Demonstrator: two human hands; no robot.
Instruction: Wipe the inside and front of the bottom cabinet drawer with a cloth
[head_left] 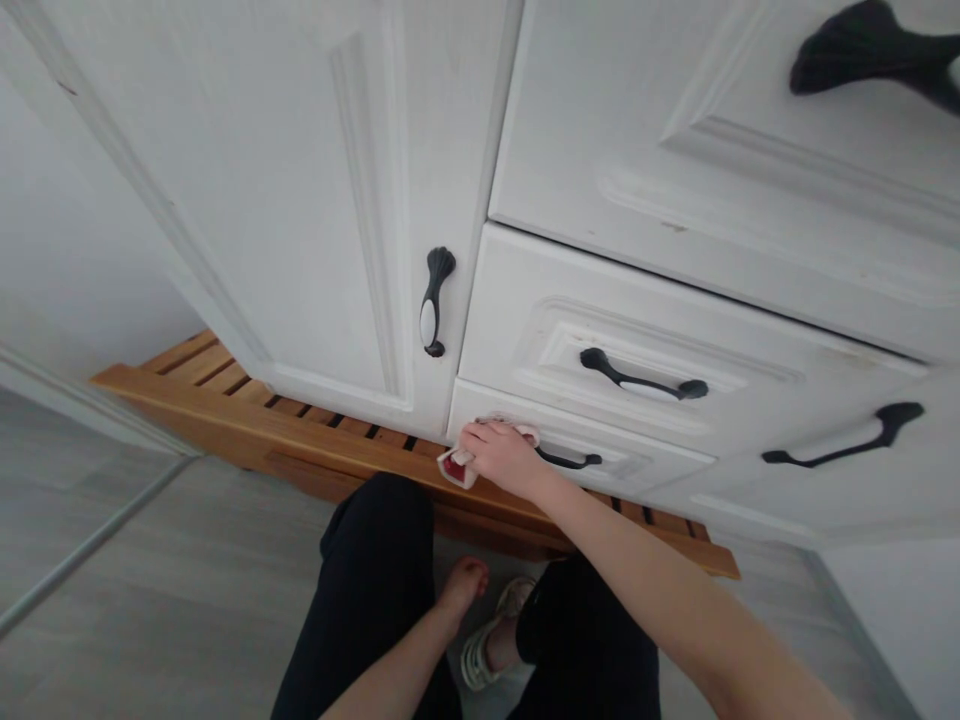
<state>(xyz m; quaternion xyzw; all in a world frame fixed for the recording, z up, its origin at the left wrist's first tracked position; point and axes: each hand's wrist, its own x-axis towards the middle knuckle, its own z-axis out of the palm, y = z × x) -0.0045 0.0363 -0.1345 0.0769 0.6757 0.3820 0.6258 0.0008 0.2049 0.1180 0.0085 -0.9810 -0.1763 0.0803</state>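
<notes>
Pressing a cloth (pixel 459 462) against the lowest drawer (pixel 645 462), right-hand fingers (pixel 480 438) curl closed around it.

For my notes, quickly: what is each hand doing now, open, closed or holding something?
Left hand: hangs low between the knees, holds nothing visible; open or closed cannot be told.
Right hand: closed on a cloth, pressed against the bottom drawer.

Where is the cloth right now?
The cloth is under the right hand, pressed on the left corner of the bottom drawer, above the wooden rack.

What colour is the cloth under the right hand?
White with a red patch, seen in the head view: cloth, right hand.
</notes>
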